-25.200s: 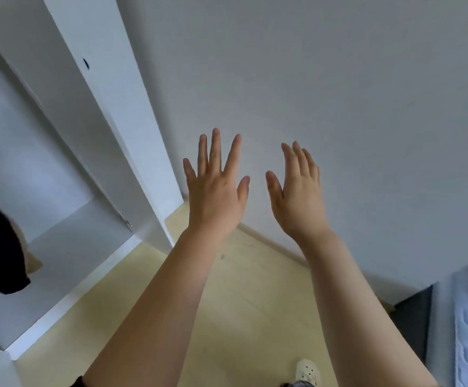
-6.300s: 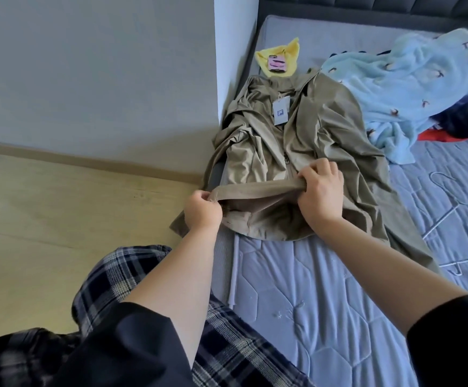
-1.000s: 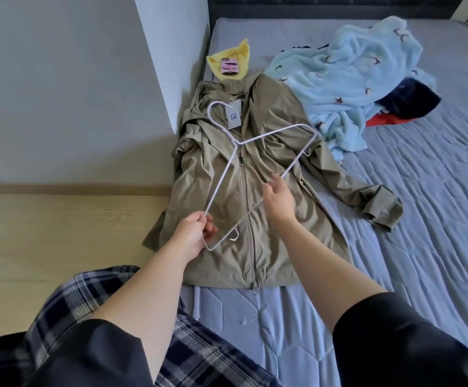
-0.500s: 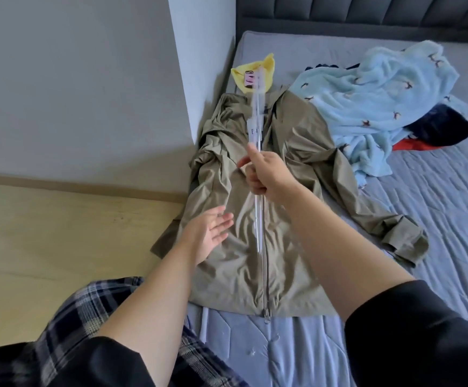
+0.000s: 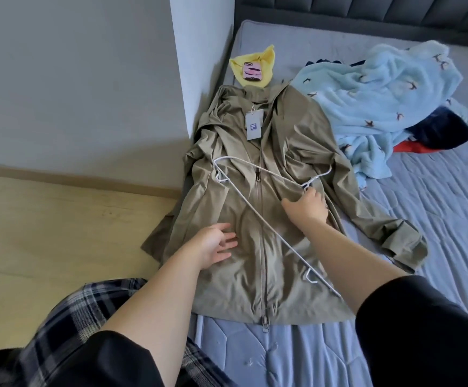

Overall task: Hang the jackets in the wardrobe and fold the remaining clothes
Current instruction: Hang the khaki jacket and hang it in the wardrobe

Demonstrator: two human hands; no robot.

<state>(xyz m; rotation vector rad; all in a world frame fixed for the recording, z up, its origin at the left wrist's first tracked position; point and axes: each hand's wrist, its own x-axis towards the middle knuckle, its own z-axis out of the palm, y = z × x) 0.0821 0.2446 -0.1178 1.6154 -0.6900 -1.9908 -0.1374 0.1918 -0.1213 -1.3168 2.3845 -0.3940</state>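
The left hand [image 5: 214,245] rests flat and relaxed on the olive jacket [image 5: 269,219], spread zipped on the bed [image 5: 436,219]. The white wire hanger [image 5: 258,216] lies diagonally across it; the right hand [image 5: 308,205], nearer, pinches its hook end.

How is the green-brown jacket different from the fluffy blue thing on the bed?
The olive jacket lies spread flat and zipped; the light blue fleece sits bunched in a heap. The jacket is plain and smooth, while the fleece is fuzzy with small dark shapes printed on it. The jacket has a white hanger and a paper tag on it; the fleece has neither. Both rest on the grey mattress.
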